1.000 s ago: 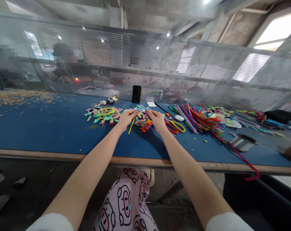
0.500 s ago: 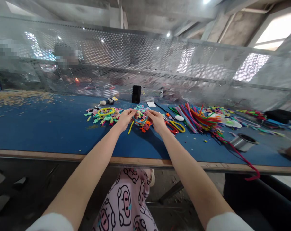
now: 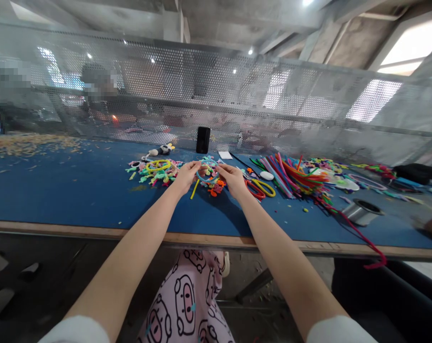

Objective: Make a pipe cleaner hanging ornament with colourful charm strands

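Note:
A light-blue fuzzy ring (image 3: 208, 180), which looks bent from pipe cleaner, is held up between my hands over the blue table. On its left side, my left hand (image 3: 188, 176) is closed in a pinch. My right hand (image 3: 232, 178) pinches the ring's right side. Behind and below it lie small twisted pieces in orange (image 3: 213, 193) and other colours, partly hidden by the ring and fingers. A short yellow strip (image 3: 194, 189) rests just below my left hand. To the left is a heap of colourful twisted pieces (image 3: 155, 172) with a yellow ring (image 3: 158, 165) on top.
A black phone (image 3: 203, 139) stands upright against the perforated metal screen (image 3: 223, 105). Right of my hands lie red-handled scissors (image 3: 254, 189), a yellow loop (image 3: 265, 187), a white oval object (image 3: 266, 176) and a bundle of coloured pipe cleaners (image 3: 291, 176). Farther right stands a wire spool (image 3: 362, 211).
The light-blue ring has turned slightly between my fingers and shows more of its loop. Both hands stay in nearly the same place.

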Demonstrator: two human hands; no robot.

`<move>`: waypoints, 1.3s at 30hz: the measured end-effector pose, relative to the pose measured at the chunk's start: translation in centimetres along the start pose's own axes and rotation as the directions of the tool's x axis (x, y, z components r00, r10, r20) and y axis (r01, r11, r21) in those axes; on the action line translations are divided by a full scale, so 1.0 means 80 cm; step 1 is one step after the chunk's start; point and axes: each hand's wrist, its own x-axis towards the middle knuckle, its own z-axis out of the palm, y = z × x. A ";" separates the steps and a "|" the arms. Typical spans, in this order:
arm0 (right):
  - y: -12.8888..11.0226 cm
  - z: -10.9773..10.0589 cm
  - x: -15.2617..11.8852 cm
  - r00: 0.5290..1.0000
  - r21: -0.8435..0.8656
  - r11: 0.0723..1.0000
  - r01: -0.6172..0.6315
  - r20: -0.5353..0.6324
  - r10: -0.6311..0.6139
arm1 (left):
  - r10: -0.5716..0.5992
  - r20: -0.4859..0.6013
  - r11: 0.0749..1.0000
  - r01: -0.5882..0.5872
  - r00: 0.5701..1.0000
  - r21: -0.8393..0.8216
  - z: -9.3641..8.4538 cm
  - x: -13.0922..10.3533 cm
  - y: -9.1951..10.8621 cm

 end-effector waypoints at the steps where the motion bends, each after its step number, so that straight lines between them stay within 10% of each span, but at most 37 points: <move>1: 0.001 -0.001 0.001 1.000 -0.002 1.000 -0.005 -0.020 0.004 | -0.008 -0.007 1.000 0.008 1.000 -0.003 0.001 0.000 0.000; 14: 0.007 -0.002 0.001 0.984 -0.044 0.993 -0.112 0.137 0.117 | -0.075 -0.014 0.997 0.075 0.997 -0.030 -0.002 0.000 0.001; 23: 0.014 0.002 -0.002 0.966 -0.045 0.995 -0.088 0.238 0.097 | -0.203 0.237 0.905 0.274 0.950 -0.325 -0.004 -0.007 0.020; 31: 0.000 -0.001 -0.003 0.995 -0.081 0.994 -0.078 0.059 0.083 | -0.024 0.040 0.893 0.040 0.999 -0.448 -0.008 -0.005 0.023; 39: 0.008 0.004 -0.005 0.967 -0.290 0.945 0.150 0.244 -0.079 | 0.053 0.056 0.989 -0.045 0.997 -0.141 -0.006 0.007 0.000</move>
